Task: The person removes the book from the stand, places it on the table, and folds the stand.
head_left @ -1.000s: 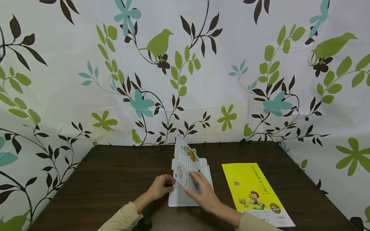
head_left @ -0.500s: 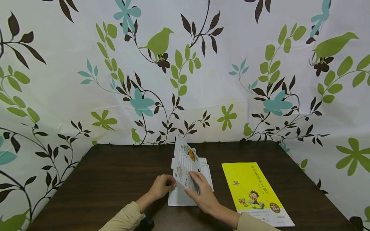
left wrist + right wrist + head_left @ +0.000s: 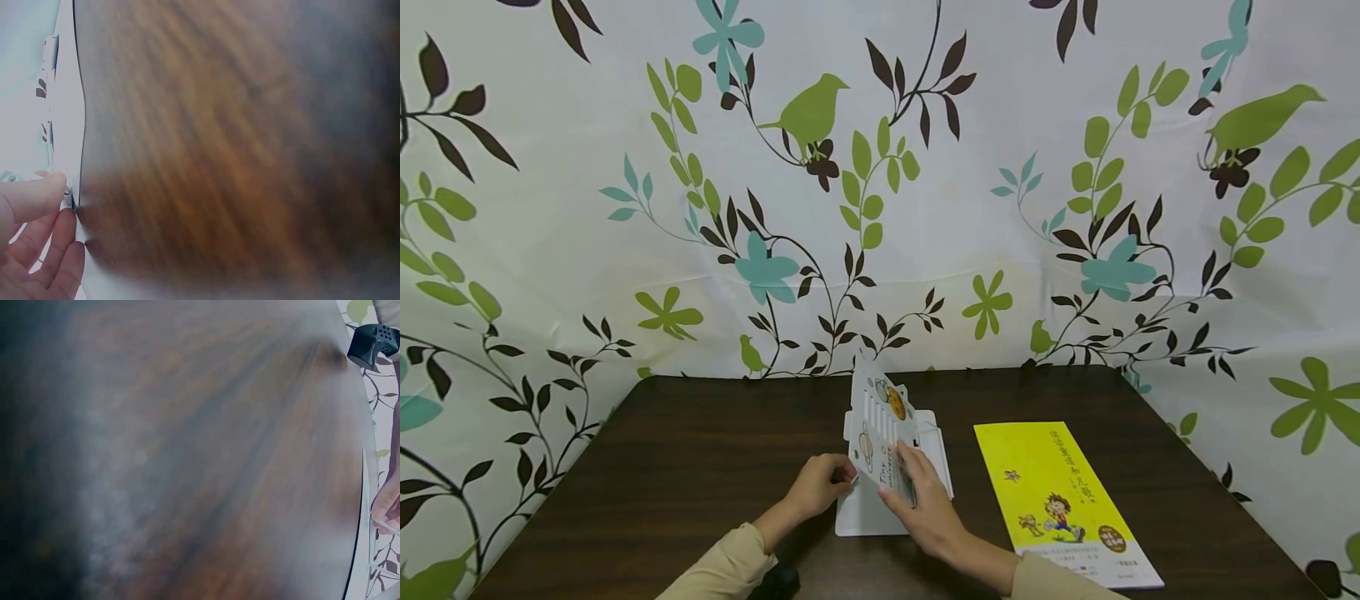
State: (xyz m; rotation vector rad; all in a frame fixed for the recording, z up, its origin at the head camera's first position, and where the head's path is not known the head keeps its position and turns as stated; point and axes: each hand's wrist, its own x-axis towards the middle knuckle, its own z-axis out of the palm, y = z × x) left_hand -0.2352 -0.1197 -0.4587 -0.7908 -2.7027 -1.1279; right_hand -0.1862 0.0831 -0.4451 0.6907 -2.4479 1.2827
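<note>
A white book stand (image 3: 875,515) with a flat base and a raised panel printed with planets is at the middle of the table. My left hand (image 3: 820,483) is at its left edge. In the left wrist view the thumb and fingers of that hand (image 3: 40,231) pinch a small metal piece (image 3: 67,195) at the edge of the stand. My right hand (image 3: 928,504) holds the raised panel near its lower right corner, fingers along the printed face and thumb at the lower edge. The right wrist view shows only my left hand (image 3: 387,503), beyond the base's edge.
A yellow children's book (image 3: 1056,492) lies flat to the right of the stand. The dark wooden table (image 3: 715,433) ends at a wall covering (image 3: 925,325) printed with leaves and birds. A black object (image 3: 1324,577) is at the lower right corner.
The right hand's fingers have shifted slightly on the panel. The left hand stays at the stand's left edge, and the panel keeps its tilt.
</note>
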